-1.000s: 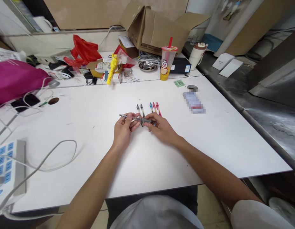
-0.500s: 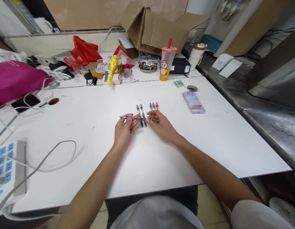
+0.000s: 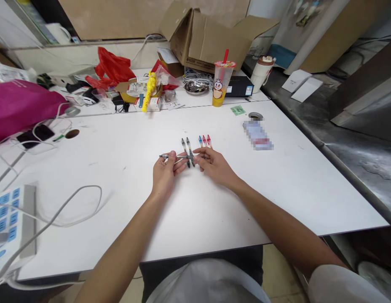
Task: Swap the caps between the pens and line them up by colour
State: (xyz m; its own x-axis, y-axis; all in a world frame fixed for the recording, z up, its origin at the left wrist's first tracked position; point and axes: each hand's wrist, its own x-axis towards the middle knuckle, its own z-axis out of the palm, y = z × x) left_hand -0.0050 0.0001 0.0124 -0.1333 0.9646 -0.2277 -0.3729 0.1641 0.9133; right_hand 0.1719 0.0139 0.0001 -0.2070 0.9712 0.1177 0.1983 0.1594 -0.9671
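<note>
The left hand (image 3: 165, 174) and right hand (image 3: 214, 166) are half-closed, their fingertips pinching a slim metal-barrelled pen (image 3: 179, 157) level between them. It crosses two dark pens (image 3: 184, 147) at 12 o'clock on the white bench (image 3: 119, 210). Three slim pens with blue and red trim (image 3: 204, 141) lie just beyond at 1 o'clock. A blue-buttoned panel (image 3: 12, 223) sits at 8 o'clock, a magenta bag (image 3: 21, 109) at 10, and a plastic drink cup (image 3: 220, 82) stands far off at 1, before a cardboard box (image 3: 211, 42).

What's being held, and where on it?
A slim grey pen, lying level: the left hand pinches it between thumb and fingers just in from its left end, and the right hand seems to hold its right end with the fingertips.
</note>
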